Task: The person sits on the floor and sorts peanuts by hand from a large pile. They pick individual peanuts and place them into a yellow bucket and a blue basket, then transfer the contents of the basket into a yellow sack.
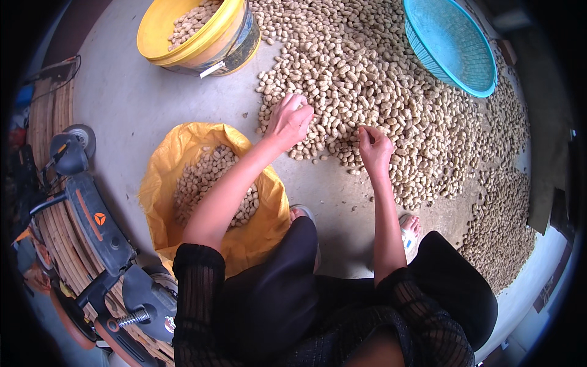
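Note:
Unshelled peanuts (348, 82) lie in a broad pile on the concrete floor. My left hand (291, 118) is at the pile's near left edge, its fingers curled over the peanuts; whether it holds any is hidden. To its right, my right hand (375, 146) has thumb and forefinger together at the near edge of the pile, and I cannot tell if a peanut is between them. A yellow woven sack (160, 183) stands wide open under my left forearm, with peanuts (206, 172) inside.
A yellow bucket (153, 34) holding peanuts stands at the upper left. A turquoise plastic basket (451, 46) rests on the pile at the upper right. A dark scooter (101, 220) lies along the left side by bundled wooden slats (62, 229). My sandalled feet are near the pile.

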